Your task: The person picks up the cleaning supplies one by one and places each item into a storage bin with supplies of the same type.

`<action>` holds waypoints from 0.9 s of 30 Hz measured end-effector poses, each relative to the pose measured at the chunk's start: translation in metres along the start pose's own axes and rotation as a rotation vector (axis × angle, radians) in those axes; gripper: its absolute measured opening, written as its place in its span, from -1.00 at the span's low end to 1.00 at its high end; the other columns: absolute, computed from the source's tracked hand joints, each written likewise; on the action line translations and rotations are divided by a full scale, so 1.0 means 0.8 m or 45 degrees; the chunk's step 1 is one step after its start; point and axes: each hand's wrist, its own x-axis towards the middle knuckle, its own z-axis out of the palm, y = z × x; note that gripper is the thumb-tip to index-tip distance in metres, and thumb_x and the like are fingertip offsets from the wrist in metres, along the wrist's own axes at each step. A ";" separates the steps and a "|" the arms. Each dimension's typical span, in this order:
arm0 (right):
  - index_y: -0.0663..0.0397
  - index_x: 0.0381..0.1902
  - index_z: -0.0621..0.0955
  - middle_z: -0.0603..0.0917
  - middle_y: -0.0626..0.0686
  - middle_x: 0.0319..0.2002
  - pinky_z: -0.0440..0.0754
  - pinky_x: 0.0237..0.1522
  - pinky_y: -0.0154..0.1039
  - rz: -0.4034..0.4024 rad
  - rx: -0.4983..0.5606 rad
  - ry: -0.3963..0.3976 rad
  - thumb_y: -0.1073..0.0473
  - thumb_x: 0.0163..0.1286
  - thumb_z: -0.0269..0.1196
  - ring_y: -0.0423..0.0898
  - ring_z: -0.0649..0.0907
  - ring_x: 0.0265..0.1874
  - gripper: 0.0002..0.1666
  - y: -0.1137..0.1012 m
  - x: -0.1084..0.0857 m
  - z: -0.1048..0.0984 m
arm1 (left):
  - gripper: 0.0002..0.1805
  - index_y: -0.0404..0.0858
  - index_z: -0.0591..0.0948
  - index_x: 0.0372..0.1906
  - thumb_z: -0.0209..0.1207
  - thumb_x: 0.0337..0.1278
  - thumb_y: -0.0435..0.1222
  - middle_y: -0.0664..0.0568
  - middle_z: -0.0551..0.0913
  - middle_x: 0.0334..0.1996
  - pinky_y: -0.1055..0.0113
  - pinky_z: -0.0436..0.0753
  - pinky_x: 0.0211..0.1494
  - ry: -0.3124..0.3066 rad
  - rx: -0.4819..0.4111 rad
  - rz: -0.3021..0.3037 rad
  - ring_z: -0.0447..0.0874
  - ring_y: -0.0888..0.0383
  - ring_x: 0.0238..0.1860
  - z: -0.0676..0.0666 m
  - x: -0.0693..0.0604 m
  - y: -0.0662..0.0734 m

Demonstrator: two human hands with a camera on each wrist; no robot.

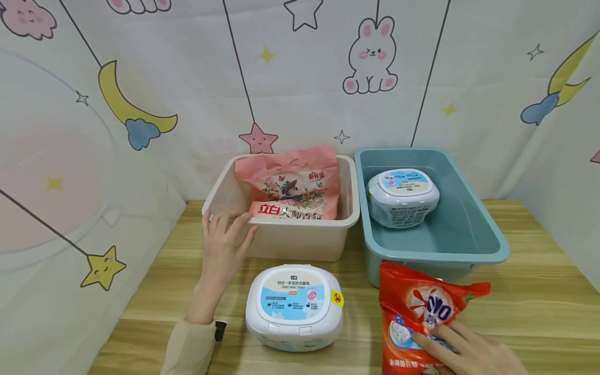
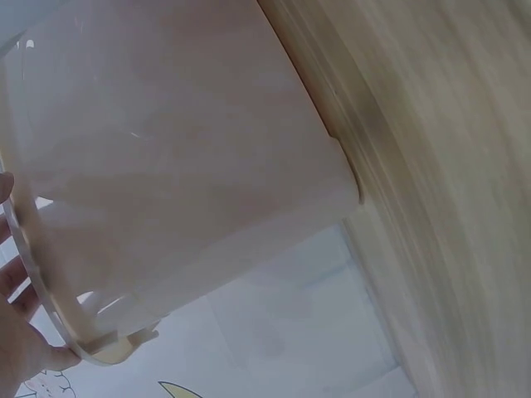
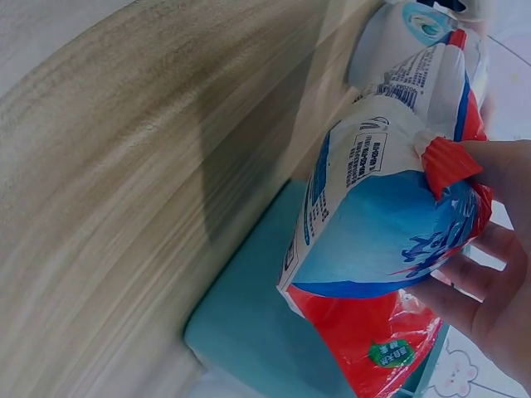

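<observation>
My left hand grips the front left rim of a cream plastic bin, fingers over the edge; the left wrist view shows the bin's outer wall. A pink bag of laundry detergent leans inside that bin. On the right, my right hand holds a red bag of laundry detergent in front of a blue-green bin. In the right wrist view, the bag's blue and white side shows, with thumb and fingers round its edge.
A white lidded tub with a blue label stands on the wooden table between my arms. A similar tub sits inside the blue-green bin, towards its left. A patterned cloth hangs behind the bins.
</observation>
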 end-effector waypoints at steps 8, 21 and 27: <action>-0.44 0.22 0.48 0.58 -0.12 -0.14 0.50 -0.54 -0.48 -0.029 0.013 -0.039 -0.68 -0.03 0.03 -0.15 0.54 -0.27 -0.09 0.005 -0.004 -0.006 | -0.66 -0.21 0.64 -0.04 0.34 0.03 -0.27 -0.13 0.58 -0.12 -0.29 0.05 0.42 0.019 -0.010 0.004 0.44 -0.12 0.02 0.000 0.001 0.001; -0.47 0.25 0.43 0.59 -0.15 -0.15 0.49 -0.58 -0.50 -0.048 -0.023 0.008 -0.69 -0.08 0.05 -0.16 0.55 -0.27 -0.04 0.002 -0.002 -0.025 | -0.68 -0.26 0.66 -0.09 0.38 -0.02 -0.30 -0.15 0.58 -0.15 -0.31 0.16 0.36 0.062 -0.012 0.035 0.45 -0.15 -0.03 -0.005 0.004 0.000; -0.49 0.26 0.42 0.60 -0.17 -0.16 0.49 -0.58 -0.50 -0.020 -0.026 -0.004 -0.70 -0.10 0.06 -0.18 0.56 -0.28 -0.03 0.000 -0.001 -0.035 | -0.69 -0.26 0.66 -0.10 0.37 -0.01 -0.30 -0.14 0.58 -0.15 -0.30 0.18 0.35 0.065 -0.014 0.038 0.46 -0.14 -0.02 -0.006 0.003 0.001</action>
